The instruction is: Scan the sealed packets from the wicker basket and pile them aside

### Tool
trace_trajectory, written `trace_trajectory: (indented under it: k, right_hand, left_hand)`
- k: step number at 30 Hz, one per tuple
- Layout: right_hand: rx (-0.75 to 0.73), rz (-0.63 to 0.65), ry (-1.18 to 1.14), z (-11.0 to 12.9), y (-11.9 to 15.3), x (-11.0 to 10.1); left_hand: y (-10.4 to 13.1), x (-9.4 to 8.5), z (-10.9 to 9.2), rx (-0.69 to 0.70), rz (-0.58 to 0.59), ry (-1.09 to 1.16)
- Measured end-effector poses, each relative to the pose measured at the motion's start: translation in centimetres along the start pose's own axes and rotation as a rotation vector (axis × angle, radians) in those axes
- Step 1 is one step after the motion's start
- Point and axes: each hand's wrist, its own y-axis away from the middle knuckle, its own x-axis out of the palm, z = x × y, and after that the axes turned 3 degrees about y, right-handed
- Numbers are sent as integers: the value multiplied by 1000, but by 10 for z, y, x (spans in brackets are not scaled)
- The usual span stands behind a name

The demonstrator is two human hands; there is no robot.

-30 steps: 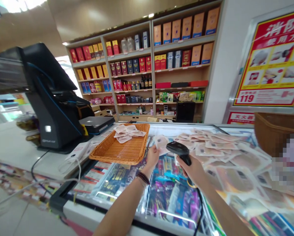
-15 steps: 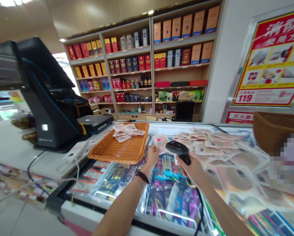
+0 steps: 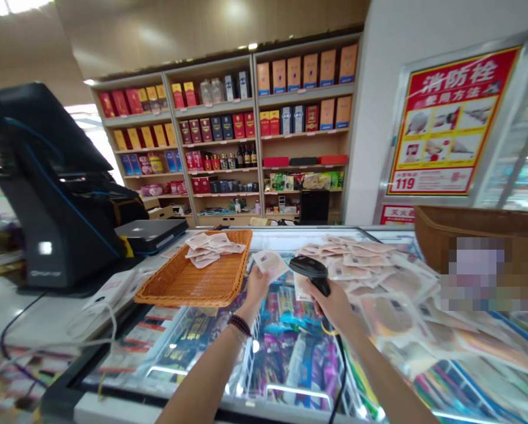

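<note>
My left hand (image 3: 256,288) is closed on the edge of a flat clear packet (image 3: 270,265), held over the glass top. In my right hand (image 3: 332,303) is a black barcode scanner (image 3: 309,268), its head pointing left toward the packet; a cable runs down from it. Another small packet (image 3: 303,288) shows beneath the scanner, close to my right fingers; whether they hold it I cannot tell. An orange wicker tray (image 3: 180,288) stands left of my left hand, with a pile of similar packets (image 3: 211,247) at its far end. More packets (image 3: 352,253) lie spread to the right.
The glass-topped freezer (image 3: 286,235) holds colourful wrapped goods. At left stand a black register screen (image 3: 65,194) and a flat dark device (image 3: 151,232). A brown basket (image 3: 427,227) is at right. Shelves of boxes (image 3: 220,129) line the back wall.
My left hand has drawn the packet left, away from the scanner, and turned it. The red light on the packet is gone. The view has shifted to the right.
</note>
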Motion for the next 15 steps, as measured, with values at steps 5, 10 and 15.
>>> trace_trajectory:
  k: [5, 10, 15]
  right_hand:
    - [21, -144, 5, -4, -3, -49]
    - [37, -300, 76, -3, 0, -118]
    - [78, -452, 119, -2, 13, -170]
  left_hand:
    - [-12, 19, -9, -92, -16, 13]
    - [-29, 82, -29, -137, 96, 45]
    - [-32, 170, -45, -225, 249, 42]
